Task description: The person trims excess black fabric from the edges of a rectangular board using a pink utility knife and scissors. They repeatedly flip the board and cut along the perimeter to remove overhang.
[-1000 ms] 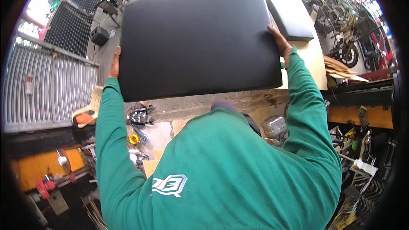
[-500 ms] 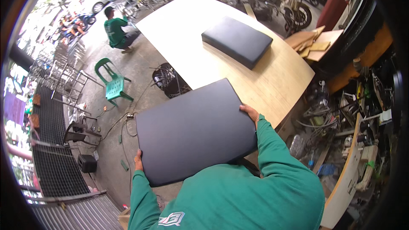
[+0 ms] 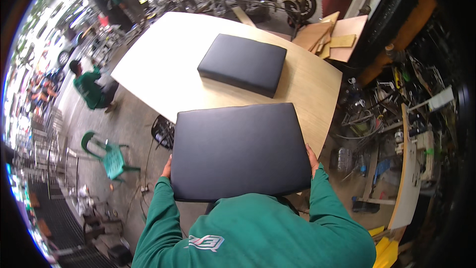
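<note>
Between my two hands is a large black padded cushion (image 3: 240,151), smooth and roughly rectangular. My left hand (image 3: 167,167) grips its left edge, and my right hand (image 3: 313,160) grips the right edge; the fingers of both are partly hidden by the cushion. Its far edge overlaps the near end of a pale wooden table (image 3: 148,64) in the view, and I cannot tell whether it touches the tabletop. Lying flat on that table, beyond the one I hold, is a second, smaller-looking black cushion (image 3: 243,62).
A green plastic chair (image 3: 113,161) stands left of the table, near a black bin (image 3: 162,131) of scraps. A co-worker (image 3: 89,87) squats farther left; another person stands at the back. Wood boards (image 3: 317,37), tools and clutter line the right side. Motorcycle frames fill the back.
The held cushion has turned clockwise and now lies straighter before me. My left hand has risen along with its left side, while my right hand sits lower. The view has swung right.
</note>
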A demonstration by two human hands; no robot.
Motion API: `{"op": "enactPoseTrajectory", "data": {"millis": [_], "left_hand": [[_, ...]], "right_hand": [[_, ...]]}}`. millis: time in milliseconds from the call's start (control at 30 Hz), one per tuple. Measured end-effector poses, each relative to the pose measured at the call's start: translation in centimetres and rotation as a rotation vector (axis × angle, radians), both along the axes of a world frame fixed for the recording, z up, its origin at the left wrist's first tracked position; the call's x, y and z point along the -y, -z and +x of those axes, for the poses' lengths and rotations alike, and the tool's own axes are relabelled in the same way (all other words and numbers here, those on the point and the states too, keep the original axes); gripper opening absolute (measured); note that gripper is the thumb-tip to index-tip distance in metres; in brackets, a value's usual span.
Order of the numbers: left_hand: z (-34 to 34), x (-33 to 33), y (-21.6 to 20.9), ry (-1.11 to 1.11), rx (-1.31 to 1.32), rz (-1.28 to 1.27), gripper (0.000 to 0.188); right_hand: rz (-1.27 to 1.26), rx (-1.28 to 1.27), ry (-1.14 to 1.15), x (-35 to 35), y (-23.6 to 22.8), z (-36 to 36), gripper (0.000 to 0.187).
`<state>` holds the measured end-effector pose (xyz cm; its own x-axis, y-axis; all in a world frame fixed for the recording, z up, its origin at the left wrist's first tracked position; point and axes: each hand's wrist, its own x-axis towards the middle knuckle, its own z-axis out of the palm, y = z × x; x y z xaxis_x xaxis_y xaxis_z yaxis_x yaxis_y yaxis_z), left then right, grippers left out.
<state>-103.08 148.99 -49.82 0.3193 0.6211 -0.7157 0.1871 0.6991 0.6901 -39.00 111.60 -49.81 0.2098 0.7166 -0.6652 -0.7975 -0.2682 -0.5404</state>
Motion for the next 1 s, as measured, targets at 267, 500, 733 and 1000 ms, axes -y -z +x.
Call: {"op": "enactPoseTrajectory", "data": {"millis": [267, 500, 733, 1000], "left_hand": [[15.1, -32.0, 2.7, 0.237, 0.044, 0.064, 0.091], [28.6, -51.7, 0.2, 0.308, 0.115, 0.184, 0.097], [34.4, -66.4, 0.6, 0.007, 0.589, 0.377, 0.085], [40.1, -80.7, 5.8, 0.091, 0.5, 0.409, 0.076]], "right_hand": [[0.046, 0.004, 0.353, -17.2, -1.8, -0.2, 0.079], [-0.058, 0.031, 0.485, -33.8, -3.7, 3.7, 0.09], [0.063, 0.495, 0.836, -39.6, -5.6, 13.8, 0.067], [0.744, 0.348, 0.154, -46.5, -16.3, 30.5, 0.069]]}}
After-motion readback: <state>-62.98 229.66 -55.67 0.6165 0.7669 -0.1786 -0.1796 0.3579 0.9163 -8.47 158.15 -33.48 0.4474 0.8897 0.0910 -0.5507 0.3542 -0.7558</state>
